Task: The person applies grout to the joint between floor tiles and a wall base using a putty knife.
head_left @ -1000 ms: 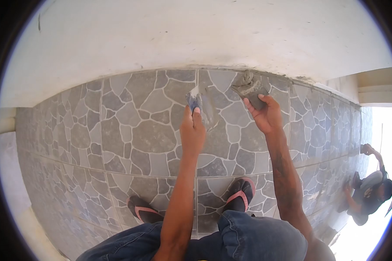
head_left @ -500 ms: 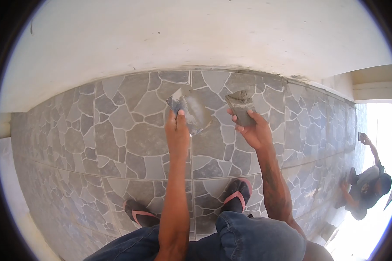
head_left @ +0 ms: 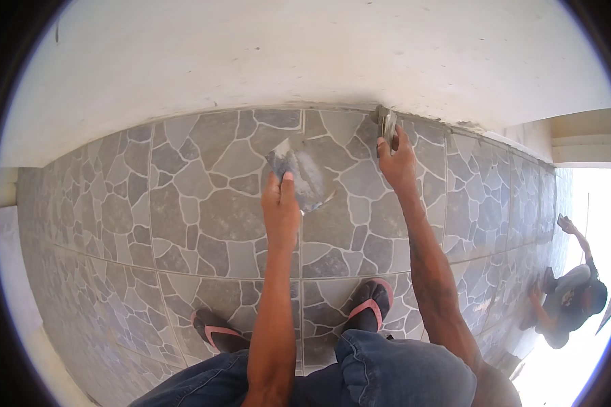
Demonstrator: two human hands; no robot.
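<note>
My left hand (head_left: 282,200) grips a flat scraper plate (head_left: 302,176) with grey and whitish paste on it, held above the stone-patterned floor tiles (head_left: 244,210). Farther forward and to the right, my right hand (head_left: 397,159) is closed on a small flat scraper (head_left: 387,129), tilted nearly edge-on. Its far end, with some grey paste, is at the joint where the floor meets the pale wall (head_left: 305,54). Whether the blade touches the wall cannot be made out.
My feet in dark socks and pink-strapped sandals (head_left: 370,305) are on the tiles below my hands. At the far right another person (head_left: 574,298) crouches near a bright opening, one hand stretched forward with a small tool. A ledge (head_left: 587,136) juts out at the upper right.
My right hand has moved forward to the wall's base and turned its scraper from face-up to nearly edge-on. My left hand holds its plate in almost the same place.
</note>
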